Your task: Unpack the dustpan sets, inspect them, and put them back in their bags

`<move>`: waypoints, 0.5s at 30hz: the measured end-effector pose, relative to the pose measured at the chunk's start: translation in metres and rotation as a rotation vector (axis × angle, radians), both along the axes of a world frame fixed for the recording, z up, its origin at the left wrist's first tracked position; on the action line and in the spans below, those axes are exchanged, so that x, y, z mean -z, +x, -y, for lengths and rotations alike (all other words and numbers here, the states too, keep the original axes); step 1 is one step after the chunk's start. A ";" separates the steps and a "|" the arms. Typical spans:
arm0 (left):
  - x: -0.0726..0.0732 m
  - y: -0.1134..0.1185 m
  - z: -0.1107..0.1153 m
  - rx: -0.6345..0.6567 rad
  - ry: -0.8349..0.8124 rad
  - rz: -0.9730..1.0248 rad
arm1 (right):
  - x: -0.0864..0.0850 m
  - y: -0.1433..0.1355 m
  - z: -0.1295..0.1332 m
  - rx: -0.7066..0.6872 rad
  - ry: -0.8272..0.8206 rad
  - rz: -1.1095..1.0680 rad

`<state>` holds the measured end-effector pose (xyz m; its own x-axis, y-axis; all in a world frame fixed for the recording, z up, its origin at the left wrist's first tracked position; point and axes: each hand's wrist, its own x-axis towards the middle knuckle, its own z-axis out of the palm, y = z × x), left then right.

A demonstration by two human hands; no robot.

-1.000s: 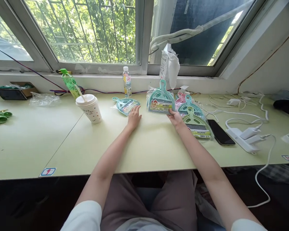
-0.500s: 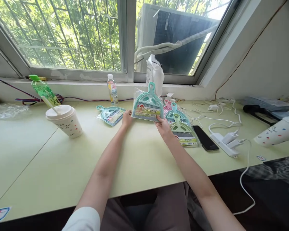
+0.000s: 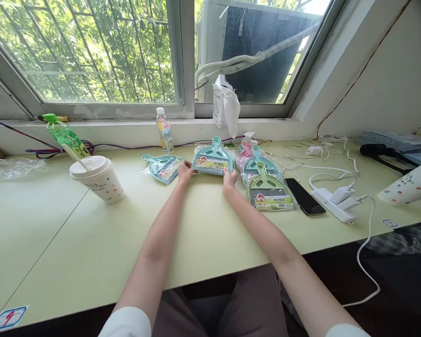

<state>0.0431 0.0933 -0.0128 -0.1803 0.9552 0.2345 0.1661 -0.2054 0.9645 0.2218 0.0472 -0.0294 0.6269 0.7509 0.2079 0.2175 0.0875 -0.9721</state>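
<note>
With the wrapped teal dustpan set point(image 3: 210, 164) at the bench point(image 3: 206, 229), my right hand point(image 3: 230, 179) has its fingers clamped on one near corner, my left hand point(image 3: 185, 173) meets the other, its grip unclear; moving it calls, I judge, for even support.

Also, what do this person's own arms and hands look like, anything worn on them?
Plain white short sleeves end above the elbows, leaving the forearms bare. The left hand and right hand are ungloved; no watch or bracelet shows.

The right edge crops a spotted cup point(image 3: 411, 185).
</note>
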 end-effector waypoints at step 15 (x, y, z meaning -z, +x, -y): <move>0.002 0.003 -0.003 0.162 -0.159 0.163 | -0.011 0.022 0.005 0.070 -0.051 0.236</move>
<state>0.0458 0.0961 -0.0153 -0.0449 0.9972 0.0597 -0.0162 -0.0605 0.9980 0.2437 0.0424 -0.0185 0.6162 0.7209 0.3171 0.4424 0.0162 -0.8966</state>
